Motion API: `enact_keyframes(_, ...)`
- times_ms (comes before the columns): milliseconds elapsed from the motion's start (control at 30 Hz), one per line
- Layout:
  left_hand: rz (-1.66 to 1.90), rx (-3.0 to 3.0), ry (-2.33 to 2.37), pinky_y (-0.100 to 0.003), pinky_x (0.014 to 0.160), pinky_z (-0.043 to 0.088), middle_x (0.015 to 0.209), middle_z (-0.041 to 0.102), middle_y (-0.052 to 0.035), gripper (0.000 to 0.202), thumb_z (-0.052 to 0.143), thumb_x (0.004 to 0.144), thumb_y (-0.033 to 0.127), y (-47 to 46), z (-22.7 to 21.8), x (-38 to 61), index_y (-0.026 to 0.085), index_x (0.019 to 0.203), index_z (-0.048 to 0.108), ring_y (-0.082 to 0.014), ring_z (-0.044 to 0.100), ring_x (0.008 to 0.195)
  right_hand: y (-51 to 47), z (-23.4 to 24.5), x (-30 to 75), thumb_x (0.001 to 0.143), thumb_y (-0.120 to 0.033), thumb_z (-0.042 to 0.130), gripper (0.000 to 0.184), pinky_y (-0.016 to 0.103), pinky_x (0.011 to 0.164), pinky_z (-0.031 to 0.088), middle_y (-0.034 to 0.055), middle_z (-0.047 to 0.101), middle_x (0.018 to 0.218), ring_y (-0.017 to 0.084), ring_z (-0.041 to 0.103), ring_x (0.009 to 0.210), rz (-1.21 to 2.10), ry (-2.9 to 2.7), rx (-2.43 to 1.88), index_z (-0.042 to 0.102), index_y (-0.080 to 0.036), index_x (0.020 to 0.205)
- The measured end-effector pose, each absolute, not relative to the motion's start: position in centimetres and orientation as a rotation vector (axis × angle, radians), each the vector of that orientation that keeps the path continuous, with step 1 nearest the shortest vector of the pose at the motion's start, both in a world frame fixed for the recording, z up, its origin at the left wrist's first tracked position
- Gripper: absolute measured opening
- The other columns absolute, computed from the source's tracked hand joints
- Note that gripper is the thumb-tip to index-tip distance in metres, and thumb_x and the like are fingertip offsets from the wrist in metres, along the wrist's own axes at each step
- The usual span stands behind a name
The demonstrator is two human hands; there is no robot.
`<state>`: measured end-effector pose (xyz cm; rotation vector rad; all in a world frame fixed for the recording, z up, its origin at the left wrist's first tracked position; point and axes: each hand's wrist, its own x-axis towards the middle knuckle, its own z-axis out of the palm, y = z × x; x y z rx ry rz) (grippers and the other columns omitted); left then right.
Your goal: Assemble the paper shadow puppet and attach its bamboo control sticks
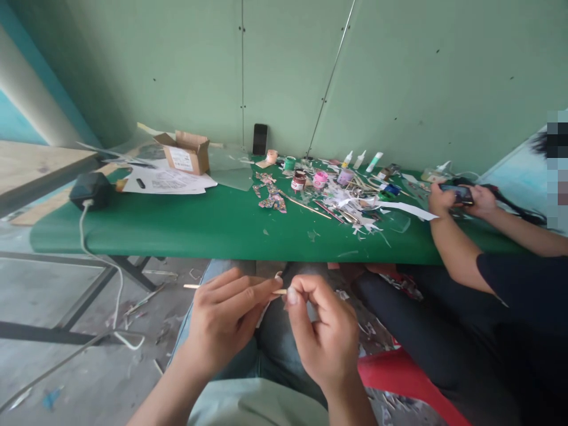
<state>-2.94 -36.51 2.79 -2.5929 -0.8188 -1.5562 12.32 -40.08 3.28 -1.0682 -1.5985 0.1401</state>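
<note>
My left hand (226,316) and my right hand (326,334) meet above my lap, below the edge of the green table (186,228). Both pinch a thin wooden stick (191,286) that runs from the left hand's far side to the fingertips. A small white scrap (278,276) curls up where the fingertips meet. My jeans show beneath the hands.
The table bears paint jars (299,180), glue tubes (374,161), paper scraps, a colourful cut-out (270,195), a cardboard box (186,151), papers, a phone (260,139) leaning on the wall, and a black adapter (90,188) with a white cable. A person at right holds a phone (457,192).
</note>
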Motion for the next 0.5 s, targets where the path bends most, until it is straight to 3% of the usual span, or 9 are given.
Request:
enact_keyframes(333, -1.516, -2.698, -0.858, -0.025, 0.064, 0.046, 0.083, 0.071, -0.0034, 0.016, 0.054, 0.093, 0.014, -37.04, 3.41, -3.02, 0.015, 0.106, 0.065, -0.0128, 0.055, 0.070, -40.73, 3.49, 12.48, 0.089, -0.013, 0.052, 0.009, 0.015, 0.054, 0.043, -0.0034, 0.063, 0.068, 0.007, 0.058, 0.056, 0.119, -1.581, -1.066, 0.055, -0.020, 0.084)
enact_keyframes(500, -1.548, -2.649, -0.824, -0.025, 0.059, 0.044, 0.079, 0.072, -0.0010, 0.013, 0.057, 0.091, 0.010, -36.96, 3.48, -2.94, 0.017, 0.097, 0.065, -0.0116, 0.052, 0.064, -40.98, 3.61, 12.46, 0.089, -0.013, 0.051, 0.010, 0.015, 0.053, 0.043, -0.0032, 0.063, 0.067, 0.007, 0.057, 0.054, 0.119, -1.582, -1.091, 0.056, -0.019, 0.084)
